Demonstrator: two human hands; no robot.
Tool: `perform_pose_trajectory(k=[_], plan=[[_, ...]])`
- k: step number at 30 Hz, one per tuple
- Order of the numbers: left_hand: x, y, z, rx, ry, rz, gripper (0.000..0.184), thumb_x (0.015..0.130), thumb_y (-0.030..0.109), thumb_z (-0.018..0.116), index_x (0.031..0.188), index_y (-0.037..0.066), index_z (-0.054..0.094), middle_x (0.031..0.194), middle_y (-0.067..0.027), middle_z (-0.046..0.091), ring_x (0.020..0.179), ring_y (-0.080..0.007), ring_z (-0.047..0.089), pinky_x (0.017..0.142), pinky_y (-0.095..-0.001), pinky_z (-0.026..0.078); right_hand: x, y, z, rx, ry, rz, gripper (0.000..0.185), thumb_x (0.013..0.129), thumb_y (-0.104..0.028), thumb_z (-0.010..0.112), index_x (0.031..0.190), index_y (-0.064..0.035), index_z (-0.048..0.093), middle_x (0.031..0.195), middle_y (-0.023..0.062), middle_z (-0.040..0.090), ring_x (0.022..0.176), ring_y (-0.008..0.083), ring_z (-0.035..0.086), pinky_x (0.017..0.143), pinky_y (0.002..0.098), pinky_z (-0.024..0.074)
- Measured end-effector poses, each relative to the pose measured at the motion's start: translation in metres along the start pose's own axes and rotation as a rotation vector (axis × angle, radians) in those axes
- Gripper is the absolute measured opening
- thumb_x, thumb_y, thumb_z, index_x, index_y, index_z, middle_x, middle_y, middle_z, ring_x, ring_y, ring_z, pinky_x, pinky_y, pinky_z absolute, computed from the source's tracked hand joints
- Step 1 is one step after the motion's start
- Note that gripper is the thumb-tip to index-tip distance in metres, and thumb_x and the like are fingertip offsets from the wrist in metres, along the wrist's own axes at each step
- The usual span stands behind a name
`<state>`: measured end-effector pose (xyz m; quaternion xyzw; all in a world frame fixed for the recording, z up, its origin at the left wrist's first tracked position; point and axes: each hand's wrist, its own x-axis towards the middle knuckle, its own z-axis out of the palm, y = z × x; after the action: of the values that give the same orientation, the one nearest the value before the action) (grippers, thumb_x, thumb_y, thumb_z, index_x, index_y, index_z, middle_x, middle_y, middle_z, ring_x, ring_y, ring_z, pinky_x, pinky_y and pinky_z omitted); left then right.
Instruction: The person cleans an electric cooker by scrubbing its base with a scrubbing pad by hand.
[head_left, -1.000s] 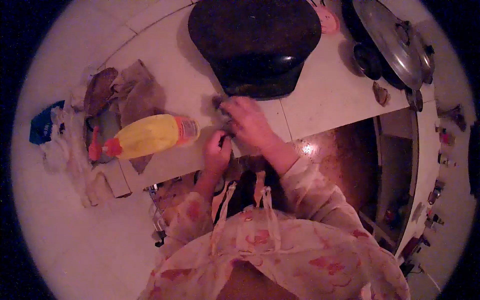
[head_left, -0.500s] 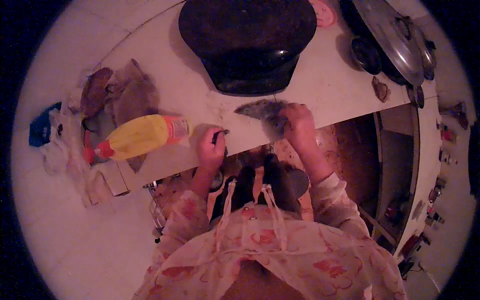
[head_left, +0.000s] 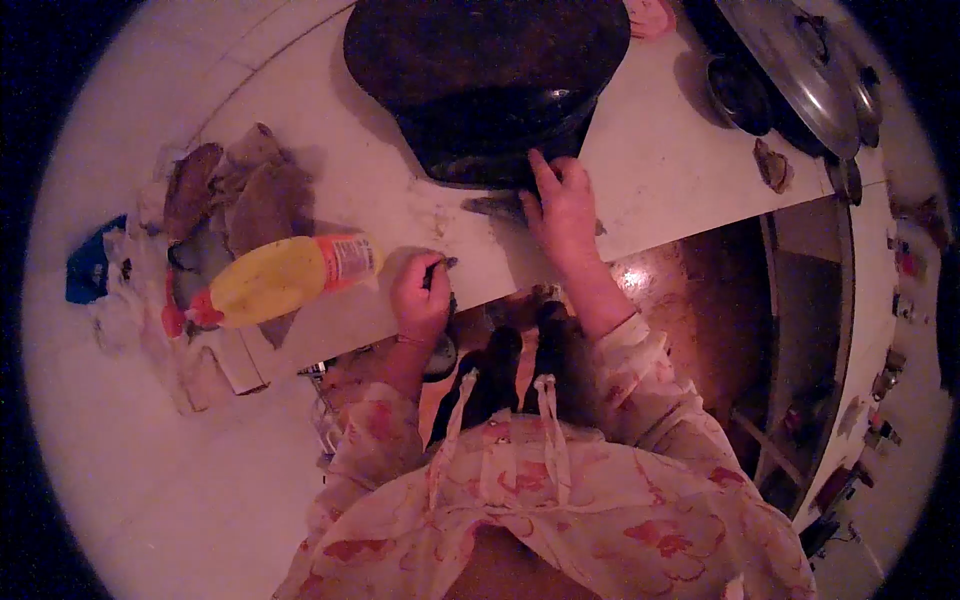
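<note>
My left hand [head_left: 420, 295] is closed at the front edge of the white counter [head_left: 480, 265]. A small dark bit shows at its fingers, but I cannot make out what it is. My right hand [head_left: 562, 210] has its index finger stretched up against the front of a large black vessel [head_left: 500, 130], thumb apart. Beneath that hand lies a dark grey cloth-like piece [head_left: 490, 207], mostly hidden by it. Left of my left hand, a yellow bottle with a red cap [head_left: 275, 282] lies on its side.
Brown crumpled cloths [head_left: 265, 205] lie behind the bottle, near a blue packet [head_left: 88, 260]. At the right are a metal lid [head_left: 785, 75], a small black bowl [head_left: 738, 95] and a brown scrap [head_left: 772, 165]. Open shelving [head_left: 800, 330] sits below the counter.
My right hand has moved up and left from the grey piece to the black vessel's front, its index finger now extended. My left hand has stayed about where it was.
</note>
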<state>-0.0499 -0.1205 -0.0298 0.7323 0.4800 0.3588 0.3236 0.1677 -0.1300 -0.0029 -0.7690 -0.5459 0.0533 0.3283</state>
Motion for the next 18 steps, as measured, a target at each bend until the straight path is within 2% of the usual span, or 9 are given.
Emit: perform_pose_trajectory(k=[3,6,8,10,12,14,15,16,18], plan=[[0.001,0.001,0.001,0.012,0.015,0.053,0.012,0.074,0.002,0.056,0.086,0.001,0.058,0.078,-0.0131,0.061,0.069,-0.0241,0.060,0.065,-0.0305,0.048,0.000,0.003,0.003,0.058,0.017,-0.024,0.050,0.067,-0.009,0.064,0.116,-0.0093,0.052,0.099,0.0131,0.049,0.093,0.0324,0.048,0.078,0.0419,0.0424],[0.000,0.004,0.002,0.004,-0.021,-0.050,0.012,0.077,0.004,0.056,0.089,0.001,0.058,0.080,-0.0114,0.061,0.073,-0.0205,0.059,0.068,-0.0291,0.047,0.000,0.005,0.004,0.144,0.055,-0.053,0.046,0.067,-0.008,0.063,0.112,-0.0098,0.054,0.096,0.0129,0.050,0.091,0.0330,0.049,0.078,0.0416,0.0421],[0.002,0.011,0.008,-0.216,0.081,-0.229,0.013,0.081,0.005,0.055,0.093,0.000,0.058,0.084,-0.0080,0.060,0.077,-0.0161,0.057,0.072,-0.0273,0.045,-0.005,0.006,0.002,0.181,0.091,-0.077,0.044,0.067,-0.009,0.063,0.111,-0.0096,0.055,0.095,0.0130,0.051,0.090,0.0335,0.049,0.078,0.0414,0.0418],[0.018,0.045,0.008,-0.191,0.028,-0.270,0.014,0.084,0.007,0.053,0.095,0.001,0.057,0.090,-0.0058,0.059,0.084,-0.0145,0.054,0.077,-0.0273,0.043,-0.018,-0.002,-0.012,0.154,0.100,-0.279,0.041,0.071,-0.013,0.061,0.111,-0.0075,0.054,0.103,0.0145,0.051,0.093,0.0343,0.049,0.082,0.0404,0.0407],[0.024,0.068,0.018,-0.160,-0.022,-0.322,0.015,0.086,0.008,0.052,0.098,0.002,0.057,0.096,-0.0036,0.058,0.090,-0.0129,0.051,0.082,-0.0272,0.041,-0.036,-0.019,-0.022,0.286,0.019,-0.267,0.040,0.074,-0.015,0.060,0.112,-0.0061,0.052,0.108,0.0151,0.051,0.097,0.0344,0.049,0.085,0.0398,0.0393],[0.031,0.080,0.038,-0.368,-0.005,-0.200,0.014,0.086,0.005,0.047,0.097,0.001,0.055,0.095,-0.0074,0.057,0.089,-0.0142,0.052,0.079,-0.0263,0.041,-0.041,-0.027,-0.021,0.421,-0.054,-0.263,0.040,0.076,-0.017,0.059,0.114,-0.0047,0.051,0.113,0.0157,0.050,0.102,0.0345,0.048,0.089,0.0392,0.0379],[0.033,0.086,0.042,-0.363,-0.005,-0.198,0.014,0.086,0.005,0.047,0.097,0.001,0.055,0.095,-0.0074,0.057,0.089,-0.0142,0.052,0.079,-0.0263,0.041,-0.044,-0.026,-0.018,0.622,-0.063,-0.132,0.041,0.078,-0.018,0.058,0.115,-0.0036,0.049,0.115,0.0152,0.050,0.106,0.0330,0.047,0.092,0.0384,0.0365],[0.034,0.090,0.042,-0.482,-0.120,-0.300,0.014,0.087,0.005,0.047,0.098,0.002,0.055,0.096,-0.0079,0.056,0.091,-0.0148,0.051,0.081,-0.0265,0.040,-0.047,-0.027,-0.014,0.818,-0.069,0.002,0.042,0.080,-0.019,0.058,0.117,-0.0025,0.048,0.117,0.0148,0.050,0.110,0.0314,0.046,0.094,0.0376,0.0352],[0.039,0.085,0.048,-0.598,-0.242,-0.398,0.015,0.088,0.006,0.046,0.099,0.002,0.054,0.097,-0.0083,0.055,0.093,-0.0154,0.050,0.083,-0.0267,0.039,-0.045,-0.015,-0.012,0.912,-0.106,0.072,0.043,0.080,-0.020,0.058,0.118,-0.0035,0.047,0.113,0.0131,0.052,0.110,0.0296,0.047,0.095,0.0359,0.0346]])
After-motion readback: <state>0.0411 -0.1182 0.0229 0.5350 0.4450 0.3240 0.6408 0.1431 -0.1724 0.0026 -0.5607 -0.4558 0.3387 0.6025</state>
